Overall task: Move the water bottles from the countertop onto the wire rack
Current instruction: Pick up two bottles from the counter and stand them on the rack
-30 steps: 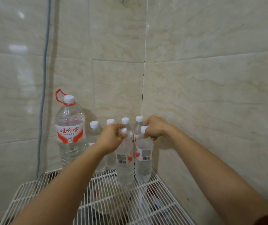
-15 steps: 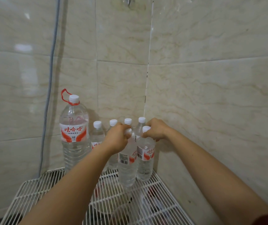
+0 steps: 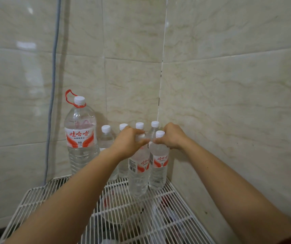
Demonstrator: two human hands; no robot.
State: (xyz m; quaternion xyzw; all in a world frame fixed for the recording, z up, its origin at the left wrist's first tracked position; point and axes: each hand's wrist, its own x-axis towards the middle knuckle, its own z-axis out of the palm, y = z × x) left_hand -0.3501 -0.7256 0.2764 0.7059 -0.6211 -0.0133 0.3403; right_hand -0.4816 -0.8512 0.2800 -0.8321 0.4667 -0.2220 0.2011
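Several small clear water bottles with white caps and red labels stand on the white wire rack (image 3: 35,196) in the tiled corner. My left hand (image 3: 128,142) grips the neck of the front middle bottle (image 3: 138,175); its cap is hidden under my fingers. My right hand (image 3: 172,136) grips the neck of the front right bottle (image 3: 158,166), whose cap shows. Both bottles stand upright on the rack, side by side. Behind them stand more small bottles (image 3: 106,136), partly hidden by my left arm.
A large bottle (image 3: 80,136) with a red carry loop stands at the rack's back left. Tiled walls close in behind and on the right. A grey cable (image 3: 53,85) runs down the left wall. Bowls and dark items show below the rack (image 3: 120,212).
Both hands stay on the same two bottle necks. The bottles have shifted slightly back toward the corner and stand closer together; the view has drifted a little.
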